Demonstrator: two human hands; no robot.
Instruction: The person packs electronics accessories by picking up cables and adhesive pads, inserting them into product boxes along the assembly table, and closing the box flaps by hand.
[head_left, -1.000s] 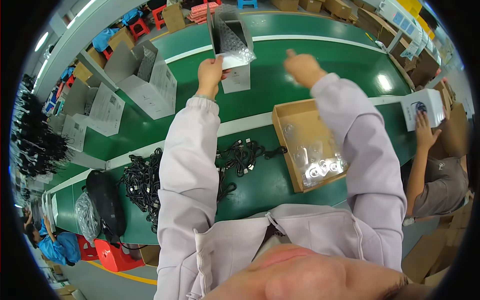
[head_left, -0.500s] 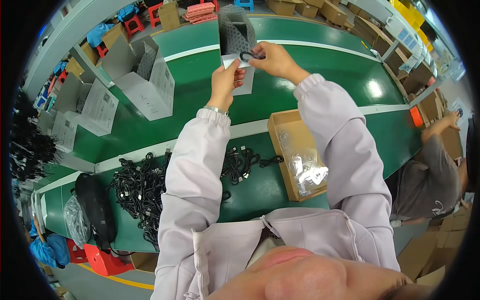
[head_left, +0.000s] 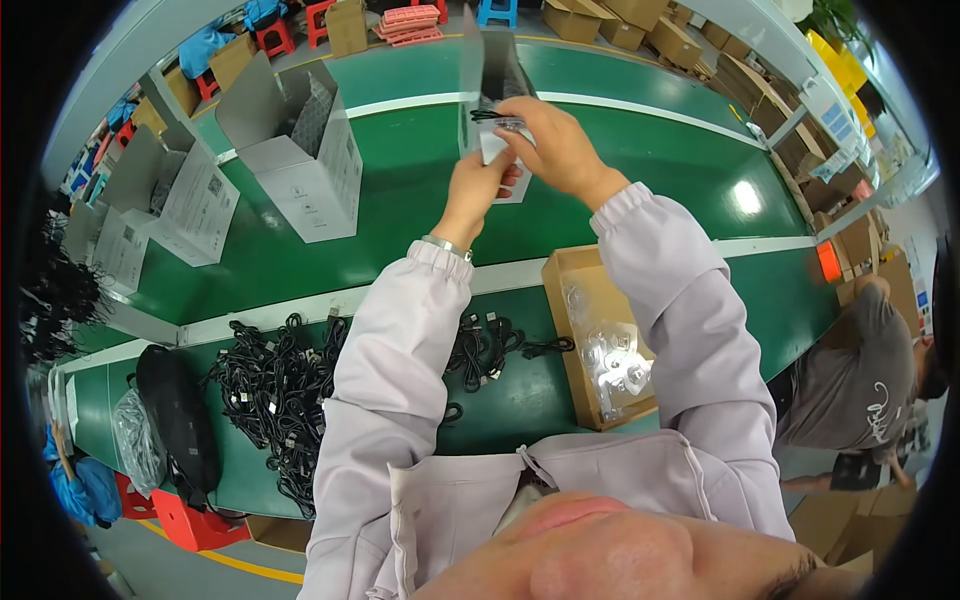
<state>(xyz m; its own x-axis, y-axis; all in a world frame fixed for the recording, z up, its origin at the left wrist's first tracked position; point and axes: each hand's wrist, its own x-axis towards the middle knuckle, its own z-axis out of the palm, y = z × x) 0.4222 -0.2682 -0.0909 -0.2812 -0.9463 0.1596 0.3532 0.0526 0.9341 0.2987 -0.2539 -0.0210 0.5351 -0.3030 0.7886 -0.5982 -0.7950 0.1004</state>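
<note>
A white box (head_left: 517, 188) stands open on the green conveyor, a grey bubble-wrap lining (head_left: 503, 72) rising out of it. My left hand (head_left: 480, 190) is closed on the near side of this box, thumb toward the rim and fingers curled in front. Over the opening, my right hand (head_left: 560, 150) pinches a small coiled black cable (head_left: 488, 115). Something shiny lies under its fingertips, too small to make out. The two hands nearly touch, and the lower inside of the box is hidden.
More open white boxes (head_left: 312, 195) stand to the left on the conveyor. Nearer me are a heap of black cables (head_left: 275, 390), a smaller cable bunch (head_left: 480, 350), and a cardboard tray (head_left: 590, 405) of clear plastic pieces. A person (head_left: 850, 370) sits at the right.
My right hand has brought the black cable down to the box opening, closer to my left hand. The view has shifted slightly. The person at the right has lowered an arm.
</note>
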